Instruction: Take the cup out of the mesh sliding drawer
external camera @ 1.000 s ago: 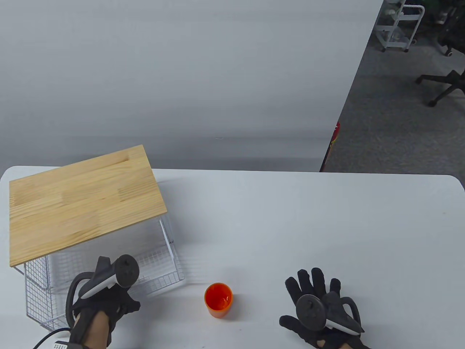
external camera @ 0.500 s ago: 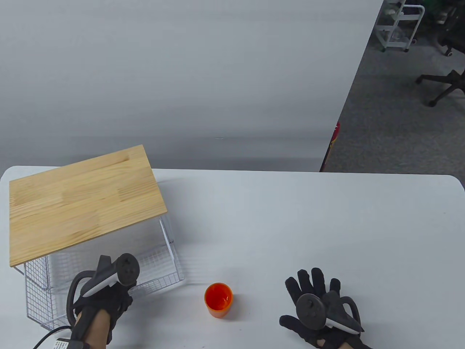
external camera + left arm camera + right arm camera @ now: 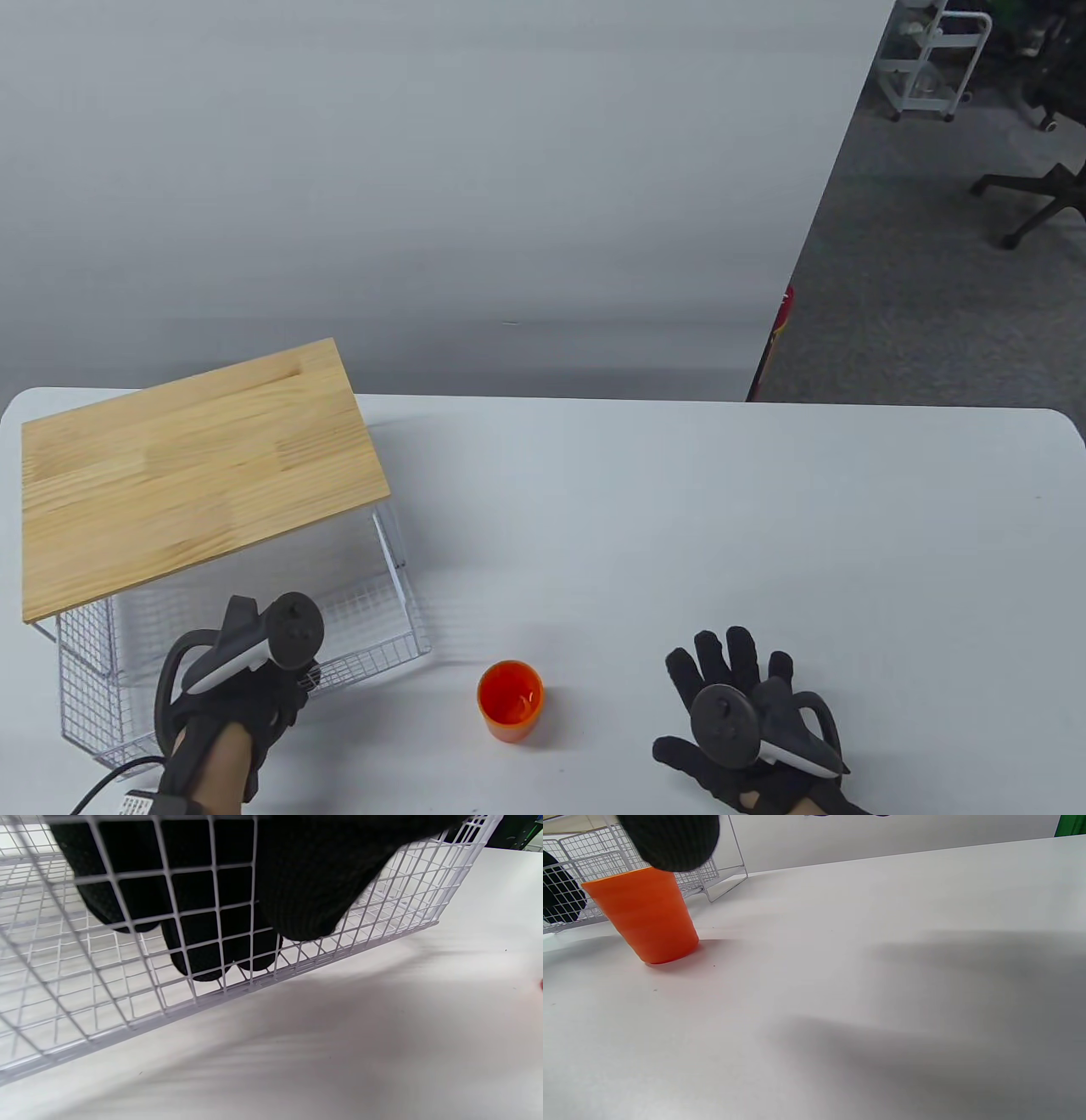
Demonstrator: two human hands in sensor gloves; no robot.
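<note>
The orange cup (image 3: pixel 510 700) stands upright on the white table, outside the drawer and just right of its front corner. It also shows in the right wrist view (image 3: pixel 645 916). The white mesh drawer (image 3: pixel 373 654) sticks out from under the wooden top (image 3: pixel 195 467). My left hand (image 3: pixel 284 692) grips the drawer's front wall. In the left wrist view the fingers (image 3: pixel 203 955) lie behind the mesh (image 3: pixel 148 1014) and the thumb (image 3: pixel 305 899) in front of it. My right hand (image 3: pixel 725 679) rests flat and open on the table, right of the cup and apart from it.
The table's front edge lies just below both hands. The wire frame (image 3: pixel 729 857) under the wooden top stands at the left. A grey wall runs behind the table, and office chairs (image 3: pixel 1035 195) stand far off at the right.
My left hand has drawn its fingers in on the drawer's front wall, and the front edge has shifted slightly back. The cup and my right hand have not moved.
</note>
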